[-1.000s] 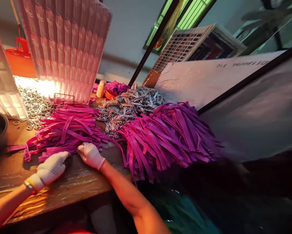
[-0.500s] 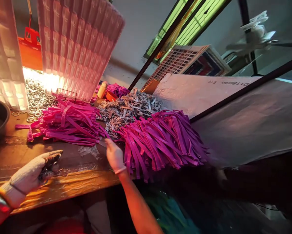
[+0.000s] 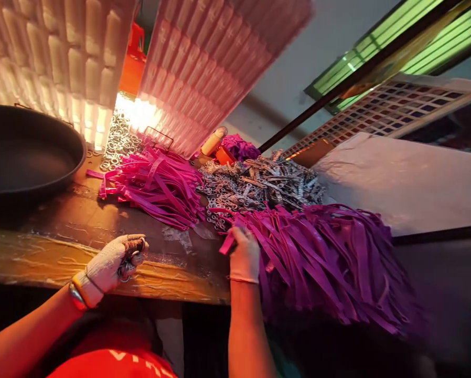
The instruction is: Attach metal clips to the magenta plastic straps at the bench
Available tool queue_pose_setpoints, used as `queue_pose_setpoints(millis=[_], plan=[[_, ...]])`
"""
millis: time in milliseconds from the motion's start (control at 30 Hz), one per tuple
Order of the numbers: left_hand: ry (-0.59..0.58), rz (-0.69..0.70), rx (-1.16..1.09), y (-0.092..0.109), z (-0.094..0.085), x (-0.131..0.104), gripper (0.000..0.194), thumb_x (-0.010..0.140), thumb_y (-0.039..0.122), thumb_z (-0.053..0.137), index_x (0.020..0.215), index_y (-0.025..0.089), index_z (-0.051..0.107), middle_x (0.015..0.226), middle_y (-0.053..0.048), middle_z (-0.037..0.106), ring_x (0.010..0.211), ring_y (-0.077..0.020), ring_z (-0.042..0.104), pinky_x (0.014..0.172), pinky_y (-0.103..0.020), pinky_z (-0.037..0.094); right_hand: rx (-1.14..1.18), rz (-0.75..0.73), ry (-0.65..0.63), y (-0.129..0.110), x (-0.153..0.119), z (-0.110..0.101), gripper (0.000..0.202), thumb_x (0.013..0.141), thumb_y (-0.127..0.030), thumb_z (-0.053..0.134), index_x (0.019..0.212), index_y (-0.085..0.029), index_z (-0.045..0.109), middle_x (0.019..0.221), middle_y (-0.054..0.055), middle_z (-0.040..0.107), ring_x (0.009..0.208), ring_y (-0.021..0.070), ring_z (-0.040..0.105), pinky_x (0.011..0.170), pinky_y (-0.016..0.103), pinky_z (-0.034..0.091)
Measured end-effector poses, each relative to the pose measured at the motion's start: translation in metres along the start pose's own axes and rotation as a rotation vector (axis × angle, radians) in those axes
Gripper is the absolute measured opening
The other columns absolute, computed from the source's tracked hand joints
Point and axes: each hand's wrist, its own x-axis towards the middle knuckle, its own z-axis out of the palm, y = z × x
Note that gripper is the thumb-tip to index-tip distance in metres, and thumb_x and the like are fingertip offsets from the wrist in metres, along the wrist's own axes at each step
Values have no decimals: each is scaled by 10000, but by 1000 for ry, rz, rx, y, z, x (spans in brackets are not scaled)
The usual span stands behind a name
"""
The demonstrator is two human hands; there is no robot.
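My left hand (image 3: 111,262), in a knitted white glove with a dark-stained thumb, is curled closed over the table's front edge. Small metal rings (image 3: 124,273) show between its fingers. My right hand (image 3: 245,257), in a thin white glove, pinches a purple strap (image 3: 228,243) at the left border of a large heap of purple straps (image 3: 322,257). A smaller heap of pink-purple straps (image 3: 164,184) lies on the table to the left. Behind the right hand is a pile of silver metal clips (image 3: 267,178). The fingertips of my right hand are partly hidden.
A large dark round pan (image 3: 31,157) stands at the left. Two ribbed translucent panels (image 3: 220,68) rise at the back, with an orange lamp (image 3: 132,68) and loose metal rings (image 3: 119,139) between them. A small bottle (image 3: 214,140) and red-orange bowl (image 3: 224,155) sit behind the clips.
The view has swung left, so everything appears farther right and more of the pan shows. My left fingers have curled closed. A strap end now sticks out from my right hand.
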Motion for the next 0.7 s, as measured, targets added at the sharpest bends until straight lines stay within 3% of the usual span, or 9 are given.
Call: queue_pose_setpoints(millis=[67, 133, 200, 300, 400, 467, 600, 700], plan=[[29, -16, 49, 3, 0, -7, 346, 750, 473, 730, 850, 164, 612, 569, 58, 445, 367, -36, 315, 327, -146, 175, 143, -28, 156, -27, 4, -1, 385, 921, -443, 466, 1099, -162, 661, 958, 43, 659, 795, 152, 589, 712, 254, 468], [60, -40, 77, 5, 2, -13, 390, 750, 532, 718, 843, 172, 599, 565, 64, 435, 364, -37, 302, 332, -152, 165, 250, -106, 267, -55, 3, 12, 388, 922, -443, 506, 1174, -180, 638, 979, 33, 653, 823, 155, 587, 745, 270, 479], [66, -47, 84, 4, 3, -17, 423, 755, 577, 711, 815, 181, 575, 556, 69, 426, 367, -38, 288, 340, -156, 184, 230, -280, 221, -77, -5, 37, 340, 930, -398, 537, 1178, -195, 651, 1010, 46, 666, 879, 173, 600, 818, 304, 488], [59, -39, 75, 0, 1, -20, 471, 780, 634, 692, 749, 204, 502, 528, 72, 405, 373, -50, 280, 340, -168, 208, -109, -552, -165, -87, -26, 81, 290, 979, -298, 483, 1162, -189, 681, 1016, 95, 692, 935, 209, 625, 904, 349, 477], [92, 12, 60, -4, -2, -22, 482, 774, 642, 709, 741, 217, 484, 533, 70, 408, 378, -63, 294, 334, -180, 214, -498, -542, -572, -78, -47, 110, 259, 968, -270, 540, 1132, -158, 706, 977, 129, 710, 909, 237, 651, 871, 352, 485], [112, 75, 113, -5, -2, -23, 469, 778, 639, 713, 755, 219, 508, 533, 68, 413, 377, -72, 309, 331, -190, 222, -513, -435, -608, -72, -55, 112, 277, 964, -286, 562, 1154, -139, 700, 1028, 147, 720, 951, 252, 664, 892, 362, 493], [168, 153, 376, 3, 5, -24, 456, 840, 646, 650, 758, 209, 548, 503, 48, 454, 368, -85, 333, 328, -199, 222, -4, -287, -441, -79, -68, 84, 323, 1006, -316, 472, 1216, -162, 665, 1185, 112, 710, 1092, 211, 651, 1005, 348, 477], [143, 230, 526, 11, 13, -18, 421, 836, 591, 680, 758, 187, 590, 526, 32, 503, 403, -82, 371, 366, -194, 265, 282, -225, -653, -94, -80, 66, 329, 965, -386, 564, 1216, -199, 663, 1187, 61, 712, 1080, 178, 658, 974, 305, 503]])
